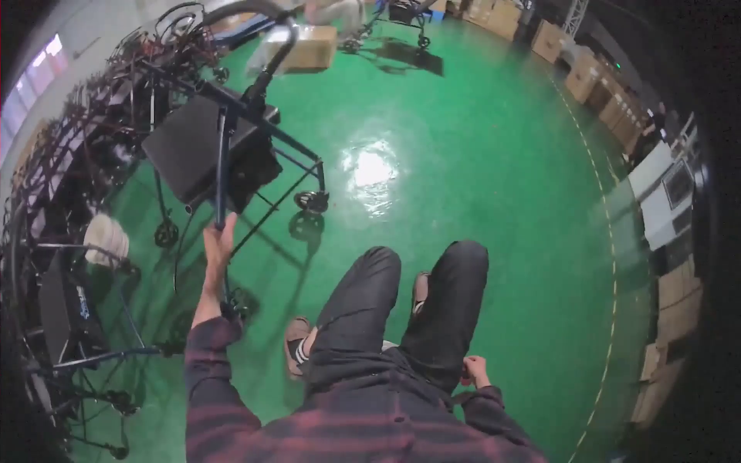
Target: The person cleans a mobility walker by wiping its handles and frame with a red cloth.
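A rollator walker [224, 150] with a dark blue tube frame, a black seat and small black wheels stands on the floor at my left. My left hand [219, 241] is wrapped round the lower part of its upright tube, below the seat. Down beside my right thigh is my right hand [476, 372], its fingers curled closed. Whatever may be inside those fingers is too small and hidden to name. My knees are bent, and both my shoes show on the floor.
Another walker [73, 309] stands at the lower left near a white round stack [106, 239]. Many folded frames line the left wall. At the back are a cardboard box [305, 48], a third walker [405, 14] and part of a person [340, 11]. Cartons [610, 96] line the right side.
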Motion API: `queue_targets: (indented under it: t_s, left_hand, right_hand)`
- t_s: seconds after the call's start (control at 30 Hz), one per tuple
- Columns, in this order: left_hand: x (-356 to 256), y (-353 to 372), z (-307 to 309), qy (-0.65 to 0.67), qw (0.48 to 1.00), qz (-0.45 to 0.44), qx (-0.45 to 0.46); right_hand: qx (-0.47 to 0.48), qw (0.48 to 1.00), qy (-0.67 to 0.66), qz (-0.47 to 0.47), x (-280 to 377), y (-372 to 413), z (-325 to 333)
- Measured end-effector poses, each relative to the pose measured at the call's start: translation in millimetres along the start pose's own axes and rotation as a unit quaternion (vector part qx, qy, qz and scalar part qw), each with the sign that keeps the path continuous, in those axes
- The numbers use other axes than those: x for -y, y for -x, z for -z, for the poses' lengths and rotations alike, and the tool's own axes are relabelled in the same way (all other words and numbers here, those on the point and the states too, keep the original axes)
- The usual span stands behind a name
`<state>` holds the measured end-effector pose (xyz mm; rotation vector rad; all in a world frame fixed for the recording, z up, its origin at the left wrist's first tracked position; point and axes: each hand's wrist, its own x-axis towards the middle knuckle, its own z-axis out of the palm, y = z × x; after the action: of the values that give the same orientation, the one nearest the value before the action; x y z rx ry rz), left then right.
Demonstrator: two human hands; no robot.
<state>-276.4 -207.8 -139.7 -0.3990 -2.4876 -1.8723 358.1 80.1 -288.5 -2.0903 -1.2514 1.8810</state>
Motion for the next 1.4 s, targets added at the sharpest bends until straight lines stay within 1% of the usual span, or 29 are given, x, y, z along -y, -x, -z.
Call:
queue_targets:
  t_s: [0.1, 0.13, 0.2, 0.23, 0.3, 0.33, 0.37, 0.4, 0.43, 0.5, 0.57, 0.6, 0.63, 0.67, 0.73, 0.77, 0.8, 0.83, 0.9, 0.93, 0.97, 1.0, 1.03, 1.13, 1.17, 1.23, 1.3, 1.37, 1.4]
  left_hand:
    - [8.3, -15.2, 11.7, -0.077, 0.996, 0.030, 0.033]
    - [6.6, -19.0, 16.7, -0.087, 0.995, 0.020, 0.037]
    - [4.5, -32.5, 28.8, -0.112, 0.992, 0.011, 0.051]
    - [3.5, -35.9, 33.6, -0.131, 0.989, 0.016, 0.059]
    - [4.2, -45.3, 38.0, -0.146, 0.986, 0.013, 0.084]
    - [4.9, -51.8, 39.6, -0.153, 0.983, 0.007, 0.099]
    - [4.4, -57.2, 40.7, -0.154, 0.982, 0.001, 0.111]
    - [3.0, -62.4, 39.9, -0.141, 0.982, 0.000, 0.125]
    - [2.6, -68.7, 37.6, -0.127, 0.982, 0.001, 0.139]
    - [1.6, -77.4, 34.6, -0.102, 0.981, 0.002, 0.165]
    - [6.6, -85.7, 32.0, -0.087, 0.977, 0.013, 0.192]
    - [9.0, -90.5, 30.0, -0.082, 0.975, 0.017, 0.207]
    - [10.5, -94.8, 28.3, -0.078, 0.972, 0.023, 0.220]
    - [12.4, -98.6, 27.0, -0.073, 0.969, 0.029, 0.236]
    - [14.7, -103.4, 25.5, -0.068, 0.967, 0.021, 0.246]
    - [15.4, -106.2, 24.8, -0.065, 0.966, 0.017, 0.250]
    - [16.8, -108.0, 24.7, -0.063, 0.965, 0.015, 0.254]
    - [18.3, -109.1, 26.1, -0.064, 0.964, 0.014, 0.259]
    - [22.9, -112.3, 26.9, -0.089, 0.960, 0.014, 0.265]
    - [24.2, -114.4, 26.7, -0.102, 0.959, 0.016, 0.265]
    - [25.0, -116.9, 26.0, -0.116, 0.957, 0.019, 0.265]
    - [26.6, -116.9, 27.5, -0.126, 0.955, 0.024, 0.267]
    - [29.0, -119.7, 28.4, -0.125, 0.956, 0.015, 0.265]
    - [37.3, -122.9, 36.4, -0.135, 0.954, 0.002, 0.268]
    - [39.6, -123.4, 35.0, -0.137, 0.954, 0.002, 0.268]
    - [45.9, -127.4, 36.0, -0.120, 0.957, -0.008, 0.262]
    - [53.7, -128.2, 34.4, -0.105, 0.960, -0.016, 0.257]
    - [53.1, -127.4, 33.8, -0.099, 0.962, -0.018, 0.255]
    - [51.2, -127.7, 34.5, -0.098, 0.962, -0.016, 0.253]
  right_hand:
    - [-0.009, 0.999, -0.029, -0.014, -9.1, 28.0, -24.9]
    - [-0.011, 0.999, -0.041, -0.017, -8.5, 38.4, -36.5]
    - [-0.016, 0.998, -0.066, -0.008, 9.6, 58.7, -64.1]
    - [-0.026, 0.996, -0.086, 0.018, 27.9, 70.8, -74.1]
    - [-0.049, 0.991, -0.081, 0.095, 63.1, 50.8, -76.8]
    - [-0.048, 0.987, -0.078, 0.134, 94.5, 45.2, -76.5]
    - [-0.087, 0.970, -0.116, 0.193, 130.3, 42.3, -79.3]
    - [-0.161, 0.941, -0.161, 0.252, 163.0, 42.5, -89.4]
    - [-0.172, 0.898, -0.152, 0.375, 202.6, 44.0, -98.6]
    - [-0.182, 0.871, -0.159, 0.428, 292.8, 111.6, -155.1]
    - [-0.146, 0.851, -0.151, 0.482, 349.7, 158.1, -218.2]
    - [-0.106, 0.853, -0.159, 0.486, 371.7, 175.9, -252.5]
    - [-0.063, 0.871, -0.137, 0.468, 388.9, 197.7, -285.6]
    - [-0.011, 0.868, -0.118, 0.482, 402.9, 183.7, -312.1]
    - [0.050, 0.871, -0.101, 0.477, 415.1, 180.0, -367.9]
    - [0.036, 0.776, -0.102, 0.622, 416.4, 136.1, -397.7]
    - [0.005, 0.797, -0.109, 0.594, 410.3, 140.3, -423.4]
    - [-0.085, 0.773, -0.049, 0.627, 405.1, 103.0, -447.7]
    - [-0.064, 0.872, -0.073, 0.480, 385.7, 114.5, -476.0]
    - [-0.006, 0.882, -0.181, 0.435, 380.8, 88.5, -482.6]
    - [0.021, 0.883, -0.235, 0.406, 376.5, 84.1, -484.7]
    - [-0.029, 0.893, -0.229, 0.386, 371.6, 100.0, -484.4]
    - [-0.053, 0.894, -0.233, 0.379, 363.6, 99.8, -483.5]
    - [-0.012, 0.872, -0.296, 0.390, 339.0, 58.0, -479.1]
    - [0.005, 0.874, -0.301, 0.380, 336.6, 48.8, -476.0]
    - [0.033, 0.895, -0.260, 0.360, 339.3, 36.5, -470.9]
    - [0.064, 0.922, -0.211, 0.320, 344.5, 24.1, -461.7]
    - [0.084, 0.938, -0.197, 0.273, 344.2, 7.5, -447.6]
    - [0.087, 0.937, -0.209, 0.265, 340.1, -4.8, -447.5]
